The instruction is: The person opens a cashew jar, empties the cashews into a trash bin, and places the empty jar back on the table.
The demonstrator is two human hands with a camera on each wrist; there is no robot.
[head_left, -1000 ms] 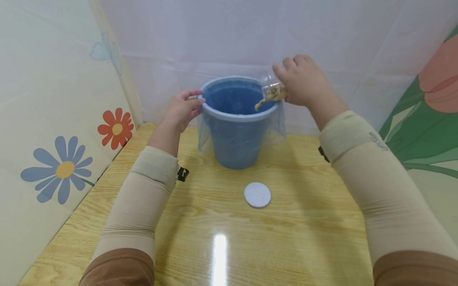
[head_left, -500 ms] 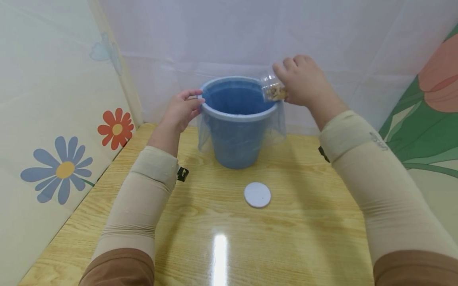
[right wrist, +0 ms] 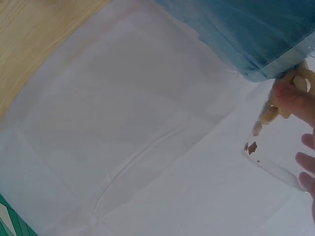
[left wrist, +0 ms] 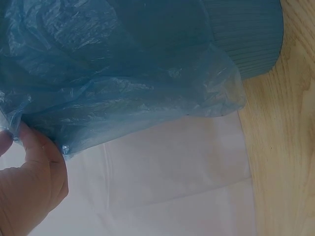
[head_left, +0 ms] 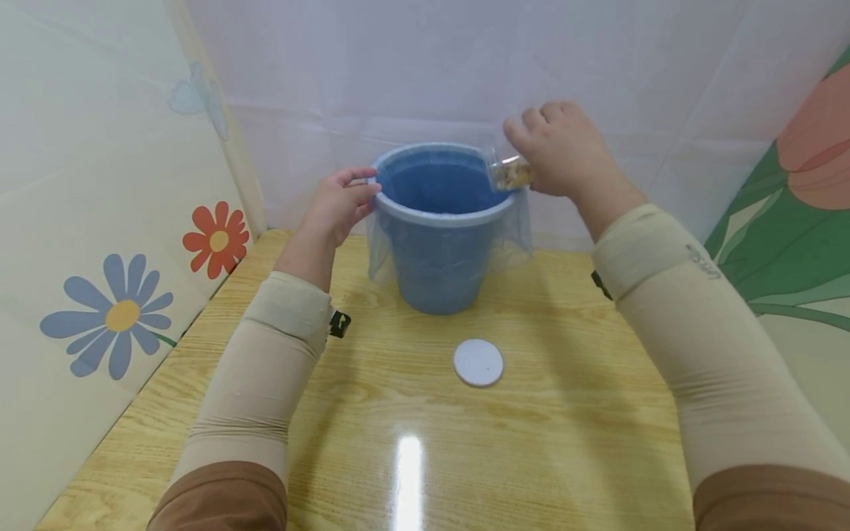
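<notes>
A blue trash bin (head_left: 438, 269) stands upright on the table, lined with a thin translucent plastic bag (left wrist: 142, 93) that hangs over its rim. At the rim's left side, my left hand (head_left: 337, 205) pinches the edge between thumb and fingers. My right hand (head_left: 564, 151) grips a clear jar (head_left: 494, 158) from above, tipped on its side with its mouth over the right rim. Pale tan, nut-like pieces (head_left: 514, 175) lie along the jar's lower wall. In the right wrist view, a few brown flakes (right wrist: 252, 148) cling near the base end of the jar (right wrist: 275, 169).
A round white lid (head_left: 478, 363) lies flat on the wood-grain table (head_left: 531, 442) in front of the bin. White sheeting (head_left: 372, 66) hangs close behind the bin. Panels with painted flowers (head_left: 122, 316) flank the table on both sides.
One second ago tan pieces were spilling from the jar's mouth into the bin; now none fall. The jar has dipped slightly. My left hand stays at the rim.
</notes>
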